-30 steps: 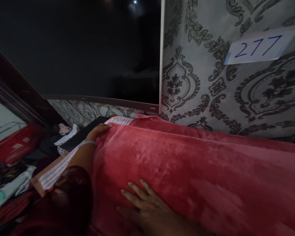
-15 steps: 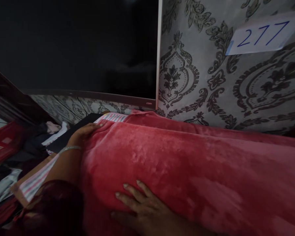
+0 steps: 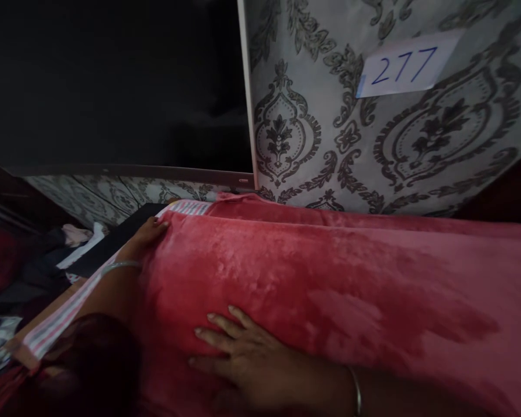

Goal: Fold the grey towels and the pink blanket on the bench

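Note:
A red plush blanket [image 3: 286, 272], patchy in tone from the lie of its pile, is spread in folded layers before me. At its far left corner my left hand [image 3: 153, 231] is closed on the edge; the thumb is partly hidden. My right hand [image 3: 247, 353] lies flat on the near left part of the blanket, open, fingers spread. Striped pink, grey and white cloth [image 3: 190, 208] shows under the far corner. More of this stripe runs along the left edge beside my left forearm.
Behind the blanket stands a large dark television screen [image 3: 113, 87]. Patterned wallpaper [image 3: 304, 145] carries a paper marked 277 [image 3: 410, 65]. To the left are a black flat panel [image 3: 117, 243], a brown board edge [image 3: 47, 313] and heaped clothes [image 3: 76, 234].
My left hand has drawn its fingers in on the blanket's corner, and the far fold there looks smoother. My right hand stays flat on the blanket. The view has shifted right.

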Tool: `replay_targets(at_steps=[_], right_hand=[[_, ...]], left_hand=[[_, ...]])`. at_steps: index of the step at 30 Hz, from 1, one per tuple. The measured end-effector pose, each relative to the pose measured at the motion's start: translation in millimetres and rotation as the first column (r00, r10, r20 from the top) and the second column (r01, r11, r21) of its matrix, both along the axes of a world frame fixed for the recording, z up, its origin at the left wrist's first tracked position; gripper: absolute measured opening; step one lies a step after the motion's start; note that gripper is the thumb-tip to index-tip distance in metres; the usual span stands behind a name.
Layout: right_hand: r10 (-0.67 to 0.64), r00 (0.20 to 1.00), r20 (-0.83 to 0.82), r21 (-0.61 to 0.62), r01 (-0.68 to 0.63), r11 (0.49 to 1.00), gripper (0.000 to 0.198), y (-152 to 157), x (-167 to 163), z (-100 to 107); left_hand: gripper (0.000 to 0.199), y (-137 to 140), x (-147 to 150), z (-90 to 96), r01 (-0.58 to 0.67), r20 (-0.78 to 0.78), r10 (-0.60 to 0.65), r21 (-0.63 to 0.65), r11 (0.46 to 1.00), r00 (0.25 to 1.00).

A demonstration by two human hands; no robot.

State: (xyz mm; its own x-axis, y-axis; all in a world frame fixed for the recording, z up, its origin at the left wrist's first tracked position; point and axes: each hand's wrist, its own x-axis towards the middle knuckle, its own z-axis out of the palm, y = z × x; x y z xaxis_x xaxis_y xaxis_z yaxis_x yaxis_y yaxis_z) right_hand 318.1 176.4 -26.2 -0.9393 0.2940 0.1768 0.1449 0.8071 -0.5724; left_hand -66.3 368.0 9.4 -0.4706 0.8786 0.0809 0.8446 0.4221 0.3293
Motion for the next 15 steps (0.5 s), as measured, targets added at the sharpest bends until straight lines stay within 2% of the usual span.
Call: replay_targets(at_steps=[3, 4, 6, 8, 10, 12, 15], right_hand=[[-0.020, 1.000, 0.020, 0.017, 0.020, 1.000, 0.059, -2.4, -3.7, -1.7], [-0.029, 0.999, 0.027, 0.024, 0.028, 0.999, 0.059, -3.0, -5.3, -3.4], [-0.050, 0.998, 0.033, 0.044, 0.049, 0.998, 0.059, -3.8, -9.0, -8.2], [-0.072, 0.997, 0.037, 0.080, 0.069, 0.994, 0.059, -4.0, -13.3, -13.3], [-0.093, 0.994, 0.055, 0.130, 0.085, 0.988, 0.059, -4.4, -17.4, -15.5], [-0.104, 0.990, 0.092, 0.171, 0.087, 0.981, 0.056, -6.2, -18.6, -11.6], [-0.118, 0.988, 0.105, 0.187, 0.097, 0.978, 0.055, -10.9, -3.9, 6.0]], left_hand=[[0.077, -14.4, 13.8, 14.4, -0.016, -0.136, 0.013, -0.015, 1.000, 0.991], [0.077, -21.7, 22.1, 16.9, 0.034, -0.196, -0.036, -0.017, 0.999, 0.980], [0.072, -39.5, 43.0, 16.1, 0.213, -0.287, -0.222, -0.063, 0.975, 0.932], [0.067, -60.1, 66.6, 7.6, 0.376, -0.312, -0.405, -0.151, 0.914, 0.860], [0.065, -79.8, 89.1, -5.9, 0.462, -0.299, -0.509, -0.219, 0.860, 0.807], [0.063, -95.1, 107.9, -20.0, 0.490, -0.286, -0.546, -0.248, 0.836, 0.787], [0.061, -106.7, 125.9, -33.2, 0.474, -0.282, -0.532, -0.249, 0.844, 0.798]])
